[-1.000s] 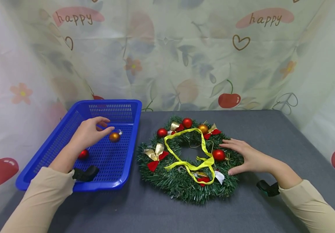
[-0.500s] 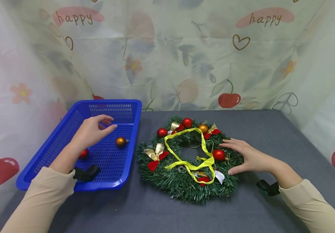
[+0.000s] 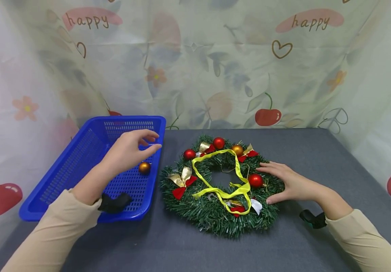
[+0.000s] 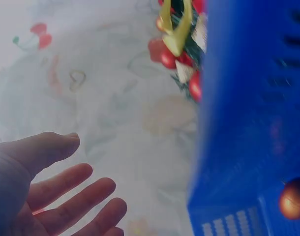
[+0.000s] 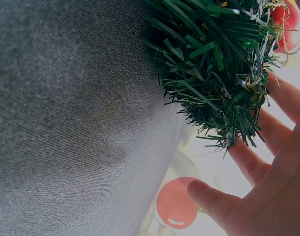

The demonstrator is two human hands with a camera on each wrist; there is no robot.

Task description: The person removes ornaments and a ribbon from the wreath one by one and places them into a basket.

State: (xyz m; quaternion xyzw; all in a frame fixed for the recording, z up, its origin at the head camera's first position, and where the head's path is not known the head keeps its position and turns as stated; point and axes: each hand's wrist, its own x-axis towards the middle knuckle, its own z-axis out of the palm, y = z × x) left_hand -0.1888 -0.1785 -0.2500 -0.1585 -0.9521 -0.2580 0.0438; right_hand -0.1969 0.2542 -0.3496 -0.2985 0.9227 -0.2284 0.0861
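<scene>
My left hand [image 3: 129, 152] hovers above the blue basket [image 3: 95, 130], fingers loosely bent and nothing between them and the thumb. Below it in the basket lies a gold bauble [image 3: 144, 168], which also shows at the lower right of the left wrist view. On the table lies a green tinsel wreath [image 3: 199, 211] with red baubles, a gold bauble, red-and-gold bows and a yellow ribbon [image 3: 227, 194] loosely looped on top. My right hand [image 3: 292, 184] rests at the wreath's right side, fingers spread against the tinsel beside a red bauble [image 3: 255, 180].
A grey cloth [image 3: 304, 147] covers the table. Printed curtains [image 3: 195, 68] stand behind and at both sides. Black camera mounts [image 3: 312, 219] are strapped at both wrists. The basket's right rim stands between the left hand and the wreath.
The gold bauble has rolled right and toward the front of the basket. My left hand has moved right, toward the basket's right rim, and now hides the red bauble. The right hand stays put.
</scene>
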